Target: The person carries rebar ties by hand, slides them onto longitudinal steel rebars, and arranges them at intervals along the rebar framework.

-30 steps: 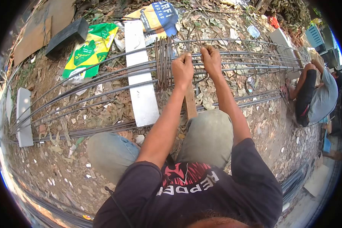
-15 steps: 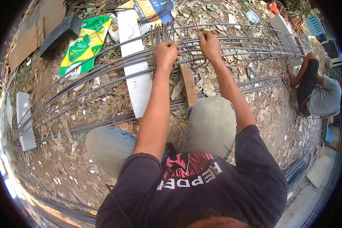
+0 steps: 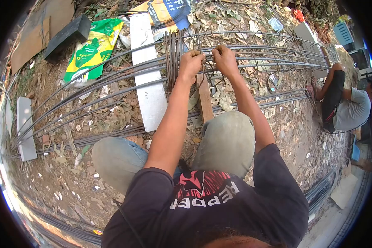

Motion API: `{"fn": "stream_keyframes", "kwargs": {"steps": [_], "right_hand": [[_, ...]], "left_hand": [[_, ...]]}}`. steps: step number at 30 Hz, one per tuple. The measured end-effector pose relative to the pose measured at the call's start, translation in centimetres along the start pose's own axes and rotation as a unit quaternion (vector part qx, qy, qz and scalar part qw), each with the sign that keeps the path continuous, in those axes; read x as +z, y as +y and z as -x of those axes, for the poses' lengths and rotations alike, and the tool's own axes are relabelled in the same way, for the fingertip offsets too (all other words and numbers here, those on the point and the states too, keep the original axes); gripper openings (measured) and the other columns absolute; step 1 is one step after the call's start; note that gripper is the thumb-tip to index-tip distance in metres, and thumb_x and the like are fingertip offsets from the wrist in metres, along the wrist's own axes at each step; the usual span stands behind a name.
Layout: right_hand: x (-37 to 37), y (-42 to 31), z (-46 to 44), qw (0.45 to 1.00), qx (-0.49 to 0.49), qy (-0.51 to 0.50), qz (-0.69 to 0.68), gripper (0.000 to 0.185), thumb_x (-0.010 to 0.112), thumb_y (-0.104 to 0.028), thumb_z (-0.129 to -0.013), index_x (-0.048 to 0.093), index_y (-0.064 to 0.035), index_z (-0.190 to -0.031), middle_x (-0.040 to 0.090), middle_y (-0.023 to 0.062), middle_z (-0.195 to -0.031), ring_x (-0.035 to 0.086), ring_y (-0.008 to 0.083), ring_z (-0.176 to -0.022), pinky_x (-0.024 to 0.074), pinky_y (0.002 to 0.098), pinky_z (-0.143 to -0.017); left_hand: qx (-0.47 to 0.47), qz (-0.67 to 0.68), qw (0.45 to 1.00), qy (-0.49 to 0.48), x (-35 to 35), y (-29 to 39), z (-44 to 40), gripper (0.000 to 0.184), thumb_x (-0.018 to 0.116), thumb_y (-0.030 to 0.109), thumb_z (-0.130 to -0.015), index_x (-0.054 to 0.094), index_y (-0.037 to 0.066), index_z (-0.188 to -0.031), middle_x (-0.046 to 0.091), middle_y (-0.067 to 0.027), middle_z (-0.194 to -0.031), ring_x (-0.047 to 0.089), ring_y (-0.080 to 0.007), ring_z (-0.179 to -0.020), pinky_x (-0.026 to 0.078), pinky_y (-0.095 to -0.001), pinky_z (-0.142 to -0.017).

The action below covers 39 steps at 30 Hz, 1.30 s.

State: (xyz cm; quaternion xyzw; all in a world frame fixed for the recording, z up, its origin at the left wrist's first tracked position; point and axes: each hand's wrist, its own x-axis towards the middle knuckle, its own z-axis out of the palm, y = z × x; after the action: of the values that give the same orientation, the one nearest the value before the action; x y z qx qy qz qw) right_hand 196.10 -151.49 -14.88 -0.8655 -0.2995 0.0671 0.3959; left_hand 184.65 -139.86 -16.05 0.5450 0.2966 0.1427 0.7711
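A cage of long steel rebars [image 3: 273, 55] with thin bent stirrups [image 3: 245, 45] around them stretches across in front of me. My left hand [image 3: 191, 65] is closed at the bars, fingertips pinched beside a thin upright stirrup. Just to its right, my right hand [image 3: 225, 60] is closed too, thumb and fingers together by the same part of the cage. A small gap separates the hands. Whatever thin piece lies in either pinch is too small to make out. Left of my left hand stands a tight bunch of stirrups [image 3: 172, 58] on the bars.
A white board [image 3: 146, 89] and a wooden batten [image 3: 204, 98] lie under the bars. Pale blocks [image 3: 25, 128] stand at the ends. Green-yellow sacking [image 3: 93, 51] and a dark block [image 3: 66, 39] lie at left. Another person [image 3: 347, 99] crouches at the right end. Leaves litter the ground.
My right hand has moved left and slightly down, closer to my left hand. My left hand has shifted a little right and down, away from the bunched stirrups.
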Motion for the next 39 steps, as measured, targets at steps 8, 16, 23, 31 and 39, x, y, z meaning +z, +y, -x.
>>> {"fn": "stream_keyframes", "kwargs": {"steps": [8, 16, 23, 31, 39], "right_hand": [[0.1, -0.9, 0.5, 0.988, -0.054, 0.110, 0.092, 0.028, 0.065, -0.031, -0.095, 0.073, -0.0057, -0.105, 0.075, 0.0188, -0.095, 0.071, 0.0416, -0.088, 0.0540, 0.0498, -0.080], [-0.2, -1.4, 0.7, 0.995, -0.034, 0.030, 0.091, 0.037, 0.070, -0.036, -0.092, 0.076, -0.0003, -0.094, 0.072, 0.0196, -0.078, 0.070, 0.0347, -0.072, 0.0533, 0.0444, -0.070], [-0.7, -1.8, 1.3, 0.995, -0.013, 0.001, 0.098, 0.031, 0.067, -0.034, -0.093, 0.077, -0.0047, -0.097, 0.073, 0.0211, -0.084, 0.071, 0.0403, -0.082, 0.0538, 0.0492, -0.075], [-1.4, -1.2, 1.6, 0.991, -0.037, 0.014, 0.127, 0.028, 0.065, -0.030, -0.096, 0.074, -0.0041, -0.100, 0.072, 0.0237, -0.088, 0.069, 0.0445, -0.086, 0.0526, 0.0529, -0.078], [-0.9, -2.6, 1.6, 0.989, -0.053, 0.011, 0.137, 0.027, 0.066, -0.031, -0.094, 0.075, -0.0051, -0.098, 0.072, 0.0239, -0.086, 0.069, 0.0445, -0.085, 0.0534, 0.0527, -0.077]], "left_hand": [[0.065, -0.146, 0.986, 0.041, 1.9, 0.2, 1.2, 0.027, 0.074, 0.024, -0.094, 0.079, 0.001, -0.107, 0.069, -0.0010, -0.081, 0.061, -0.0114, -0.072, 0.052, -0.0318, -0.061], [0.115, -0.299, 0.947, 0.026, 1.4, 0.4, 1.1, 0.026, 0.069, 0.024, -0.092, 0.080, 0.003, -0.103, 0.073, -0.0123, -0.075, 0.071, -0.0214, -0.067, 0.054, -0.0383, -0.067], [-0.016, -0.106, 0.994, 0.022, 0.7, 0.9, 0.1, 0.032, 0.052, 0.018, -0.102, 0.058, -0.008, -0.120, 0.073, -0.0228, -0.101, 0.076, -0.0296, -0.083, 0.064, -0.0391, -0.065], [-0.034, 0.021, 0.999, 0.034, 1.0, 1.8, -0.6, 0.021, 0.062, 0.016, -0.101, 0.063, 0.000, -0.113, 0.068, -0.0066, -0.087, 0.068, -0.0186, -0.070, 0.055, -0.0320, -0.059], [0.026, 0.030, 0.994, 0.105, -2.6, 1.9, -1.4, 0.018, 0.062, 0.013, -0.094, 0.066, 0.001, -0.080, 0.061, -0.0049, -0.064, 0.053, -0.0125, -0.049, 0.038, -0.0308, -0.045]]}}
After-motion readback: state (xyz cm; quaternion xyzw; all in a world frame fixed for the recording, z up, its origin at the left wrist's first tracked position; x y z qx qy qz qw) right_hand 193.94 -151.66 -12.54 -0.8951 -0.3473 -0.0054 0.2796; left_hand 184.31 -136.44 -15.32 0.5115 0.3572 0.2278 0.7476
